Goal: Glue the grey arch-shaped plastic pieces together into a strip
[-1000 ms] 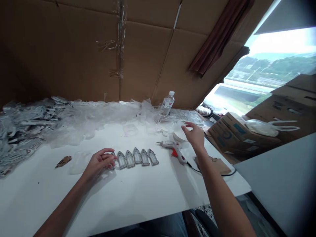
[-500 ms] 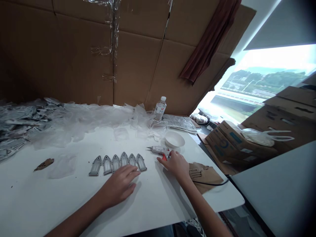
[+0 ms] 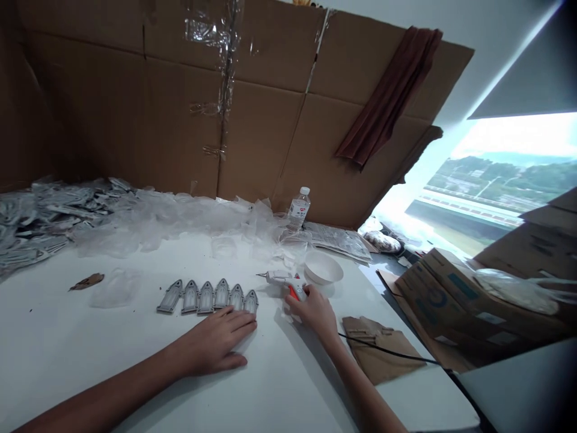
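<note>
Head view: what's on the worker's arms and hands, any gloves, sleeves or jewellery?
Both are bare. The left hand and right hand wear no gloves, and no rings or watch are visible. Both forearms are uncovered to the frame edge, with no sleeve in view.

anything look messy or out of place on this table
Mostly the back edge: crumpled clear plastic wrap lies heaped along the cardboard wall. A torn brown scrap sits alone at the left. The arch-shaped pieces lie in a neat row.
</note>
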### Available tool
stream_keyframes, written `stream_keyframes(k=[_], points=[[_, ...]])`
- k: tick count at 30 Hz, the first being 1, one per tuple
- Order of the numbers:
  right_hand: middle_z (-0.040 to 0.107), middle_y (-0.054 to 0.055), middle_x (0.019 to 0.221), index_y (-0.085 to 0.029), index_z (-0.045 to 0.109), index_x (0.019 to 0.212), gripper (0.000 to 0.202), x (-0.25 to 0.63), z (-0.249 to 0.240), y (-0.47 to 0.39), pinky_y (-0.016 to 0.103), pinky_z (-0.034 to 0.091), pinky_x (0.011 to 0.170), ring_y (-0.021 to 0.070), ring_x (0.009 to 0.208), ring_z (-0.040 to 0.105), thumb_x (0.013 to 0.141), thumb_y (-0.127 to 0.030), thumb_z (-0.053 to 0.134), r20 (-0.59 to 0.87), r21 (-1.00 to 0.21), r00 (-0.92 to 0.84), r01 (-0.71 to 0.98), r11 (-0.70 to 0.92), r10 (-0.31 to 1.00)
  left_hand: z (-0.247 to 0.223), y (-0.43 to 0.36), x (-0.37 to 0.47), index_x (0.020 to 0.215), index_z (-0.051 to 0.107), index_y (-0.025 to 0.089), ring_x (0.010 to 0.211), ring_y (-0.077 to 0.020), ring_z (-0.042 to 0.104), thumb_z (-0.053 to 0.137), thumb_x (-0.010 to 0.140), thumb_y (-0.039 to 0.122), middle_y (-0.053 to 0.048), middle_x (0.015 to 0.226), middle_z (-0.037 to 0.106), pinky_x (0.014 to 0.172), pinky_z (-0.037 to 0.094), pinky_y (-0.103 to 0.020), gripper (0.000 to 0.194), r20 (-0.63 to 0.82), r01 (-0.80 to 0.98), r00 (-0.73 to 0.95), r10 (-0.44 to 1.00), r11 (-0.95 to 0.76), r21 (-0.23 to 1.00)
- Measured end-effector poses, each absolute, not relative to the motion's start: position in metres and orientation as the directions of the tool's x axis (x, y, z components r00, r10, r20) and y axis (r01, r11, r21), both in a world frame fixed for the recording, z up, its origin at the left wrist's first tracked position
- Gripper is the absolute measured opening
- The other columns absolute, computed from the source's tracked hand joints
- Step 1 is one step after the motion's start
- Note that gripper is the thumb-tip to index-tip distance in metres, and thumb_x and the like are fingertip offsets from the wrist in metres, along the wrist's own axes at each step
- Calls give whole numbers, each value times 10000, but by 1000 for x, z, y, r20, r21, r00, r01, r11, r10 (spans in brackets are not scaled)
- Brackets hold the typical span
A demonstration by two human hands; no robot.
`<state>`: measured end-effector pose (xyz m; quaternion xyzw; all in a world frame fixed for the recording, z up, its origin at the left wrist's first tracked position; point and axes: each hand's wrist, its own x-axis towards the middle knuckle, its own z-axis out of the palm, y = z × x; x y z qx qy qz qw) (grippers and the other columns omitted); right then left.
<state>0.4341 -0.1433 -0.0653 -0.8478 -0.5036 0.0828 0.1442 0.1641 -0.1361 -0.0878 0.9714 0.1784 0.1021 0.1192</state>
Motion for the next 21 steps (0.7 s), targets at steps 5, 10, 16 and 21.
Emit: stream_keyframes(k=[5, 10, 16, 21], points=[[649, 67, 934, -178, 510, 1043, 494, 437, -63, -126, 271, 383, 640, 233, 875, 602, 693, -524, 560, 51, -420, 412, 835, -355, 910, -87, -133, 162, 1412, 391, 185, 1348, -252, 392, 527, 918, 411, -101, 1473, 401, 1158, 246, -472, 560, 179, 339, 902, 394, -900, 273], [628, 39, 832, -194, 497, 959, 455, 443, -68, -119, 283, 400, 677, 220, 800, 587, 659, -525, 581, 153, -503, 353, 832, -234, 923, -87, -134, 165, 1389, 430, 187, 1349, -277, 388, 519, 921, 436, -122, 1464, 407, 1150, 250, -488, 537, 203, 414, 865, 459, -881, 230], [637, 50, 816, -208, 510, 900, 391, 448, -76, -123, 289, 389, 646, 241, 790, 596, 670, -520, 565, 121, -521, 323, 825, -217, 939, -87, -132, 163, 1444, 361, 254, 1383, -277, 339, 438, 936, 555, -89, 1479, 393, 1162, 209, -514, 595, 138, 439, 866, 481, -862, 252], [600, 16, 730, -219, 493, 838, 373, 450, -76, -126, 277, 356, 599, 207, 698, 554, 665, -542, 563, 119, -509, 309, 835, -210, 944, -90, -127, 159, 1496, 243, 269, 1417, -262, 274, 354, 967, 557, -32, 1537, 297, 1162, 201, -534, 612, 55, 465, 872, 487, -857, 221]])
